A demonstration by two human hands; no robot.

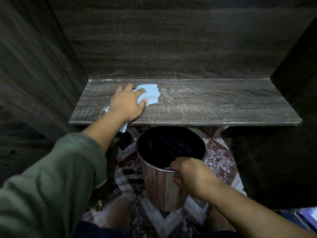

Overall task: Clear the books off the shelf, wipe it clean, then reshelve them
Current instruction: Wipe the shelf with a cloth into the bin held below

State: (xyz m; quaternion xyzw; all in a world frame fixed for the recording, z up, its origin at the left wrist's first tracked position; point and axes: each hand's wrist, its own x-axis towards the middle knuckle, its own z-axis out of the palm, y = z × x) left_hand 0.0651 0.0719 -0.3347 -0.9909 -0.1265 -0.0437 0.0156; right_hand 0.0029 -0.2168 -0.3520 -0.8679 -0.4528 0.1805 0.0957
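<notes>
Closest in, the right hand (190,174) holds the metal bin (159,186) by its near rim. Its grip is closed there, fingers hooked inside and thumb on the outer wall. The bin stands on or just above the patterned floor (221,160), its mouth directly under the shelf's front edge. At the lower right corner lie what look like the cleared books (307,219), too dim to be sure.

Farther out, the left arm in a green sleeve (51,177) reaches onto the bare shelf (214,103). The left hand (127,102) presses down near the shelf's left end on a pale blue cloth (149,93), bunching it between thumb and fingers. A tail of cloth hangs off the front edge under the wrist. Pale streaks (173,93) run across the boards to the right of the cloth, so wiping looks partly done.

The risk is likely dust missing the bin. The left hand works left of the bin's mouth, so a sweep straight forward would drop dirt on the floor. Held at one point of its rim, the bin could also tilt.
</notes>
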